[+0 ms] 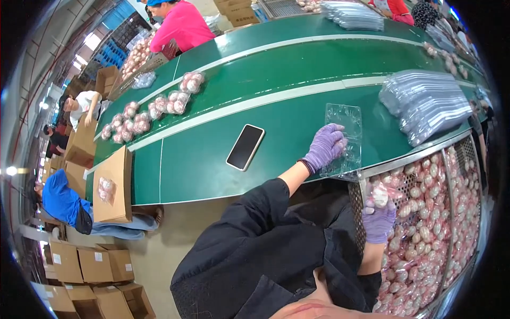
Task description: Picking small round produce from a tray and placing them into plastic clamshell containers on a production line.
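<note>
My left hand (326, 147), in a purple knit glove with bare fingertips, rests over an open clear plastic clamshell tray (350, 123) on the green work table; whether it grips the tray or something in it is hard to tell. My right hand (377, 217), gloved alike, holds a wrapped egg (379, 196) in clear film with red print above a perforated bin. That bin is full of similar wrapped eggs (418, 231). A stack of clear plastic trays (426, 103) lies at the table's right. A smartphone (245, 147) lies left of my left hand.
Filled egg packs (175, 101) sit on the green conveyor belt (259, 75) beyond the white rail. A closed carton (113, 187) with one pack on it stands at the table's left end. Other workers are across the belt and at the left. Open cartons (93, 263) stand on the floor.
</note>
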The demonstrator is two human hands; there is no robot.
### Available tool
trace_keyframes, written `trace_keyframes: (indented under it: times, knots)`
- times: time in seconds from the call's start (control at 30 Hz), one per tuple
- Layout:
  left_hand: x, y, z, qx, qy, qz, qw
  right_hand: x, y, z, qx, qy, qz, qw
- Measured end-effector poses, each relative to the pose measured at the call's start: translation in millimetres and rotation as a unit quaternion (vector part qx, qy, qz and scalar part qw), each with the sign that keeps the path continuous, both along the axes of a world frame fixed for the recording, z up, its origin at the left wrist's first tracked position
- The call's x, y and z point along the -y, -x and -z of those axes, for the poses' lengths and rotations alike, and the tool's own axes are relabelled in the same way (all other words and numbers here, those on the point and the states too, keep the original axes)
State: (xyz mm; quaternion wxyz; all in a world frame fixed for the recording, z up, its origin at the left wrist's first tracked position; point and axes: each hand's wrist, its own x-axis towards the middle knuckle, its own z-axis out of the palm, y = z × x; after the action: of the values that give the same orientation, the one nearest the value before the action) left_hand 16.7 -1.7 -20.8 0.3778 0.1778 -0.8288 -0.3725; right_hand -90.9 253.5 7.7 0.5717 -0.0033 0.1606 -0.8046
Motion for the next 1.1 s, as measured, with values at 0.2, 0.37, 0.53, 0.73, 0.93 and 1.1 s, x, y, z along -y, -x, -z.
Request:
trace_keyframes:
  times: [0.2, 0.37, 0.53, 0.73, 0.93, 1.1]
  knots:
    - [-9.9, -7.3, -3.4, 0.006, 0.116, -0.067, 0.991, 8.3, 22.6, 2.7, -0.096, -0.006, 0.018, 0.995]
    - [-6.7, 9.1, -5.1, 0.117, 0.163, -0.035, 0.979, 19.9, 39.8, 19.8, -0.25, -0.076, 0.078, 0.962]
    - [-5.1, -3.4, -23.2, 0.024, -0.127, 0.019, 0.991, 61.4, 33.3, -27.0, -0.349, -0.08, 0.071, 0.931]
    - [-6.2, 1.8, -7.4, -0.002, -0.176, 0.049, 0.983, 63.0, 27.1, -28.9, -0.411, -0.119, 0.172, 0.887]
    - [-9.6, 0.7, -14.7, -0.001, -0.128, 0.036, 0.991, 71.8, 24.0, -24.3, -0.476, -0.114, 0.154, 0.858]
    - [-14.9, -2.7, -26.5, -0.001, -0.222, 0.019, 0.975, 86.1, 24.5, -14.2, -0.533, -0.11, 0.17, 0.822]
